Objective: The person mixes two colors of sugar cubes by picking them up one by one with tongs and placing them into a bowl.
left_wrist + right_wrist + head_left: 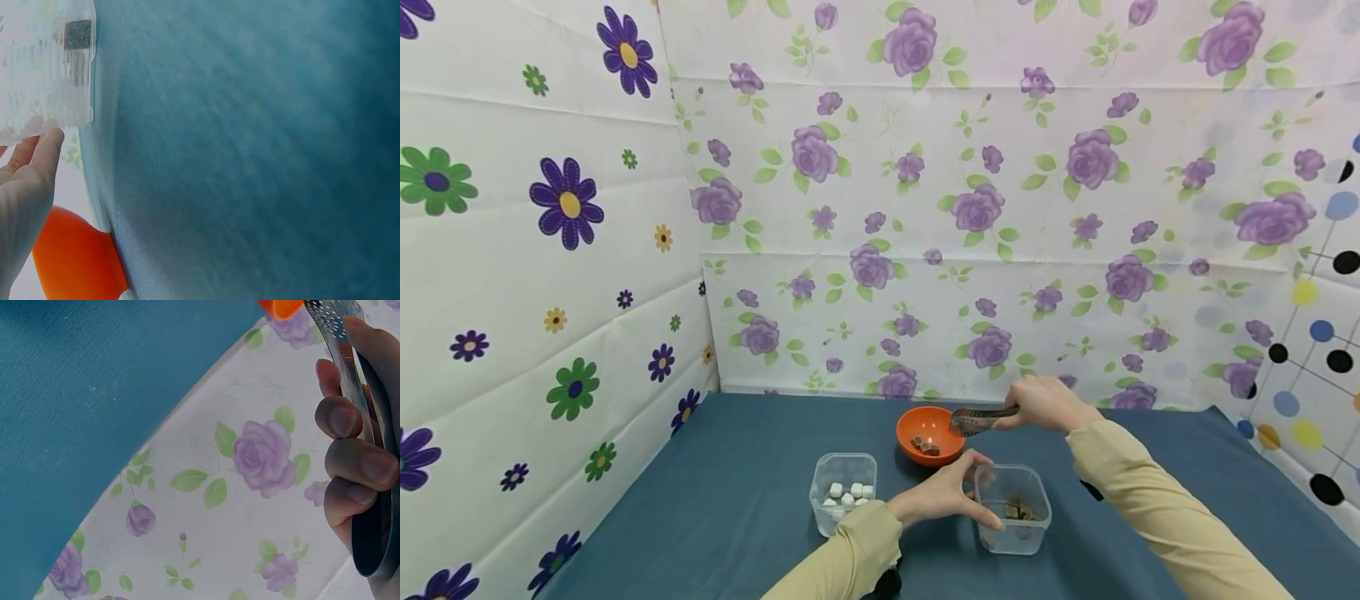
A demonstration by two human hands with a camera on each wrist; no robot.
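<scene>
My right hand [1045,404] grips metal tongs [973,421] with perforated heads, fingers wrapped round the handles in the right wrist view. The tong heads reach over the right rim of an orange bowl [907,442]. Several brown cubes [925,447] lie at the bottom of that bowl. With thumb in front and fingers behind, my left hand [943,492] holds the left side of a clear plastic container [1033,537]. Inside it are brown cubes [1018,508]. The left wrist view shows fingertips against this container's wall [47,81]. Whether the tongs pinch a cube, I cannot tell.
A second clear container [817,492] with several white cubes [847,500] stands left of my left hand. Everything rests on a dark blue tablecloth [737,492]. Flower-patterned sheets [842,333] hang behind the table and at its left; a dotted sheet hangs at the right.
</scene>
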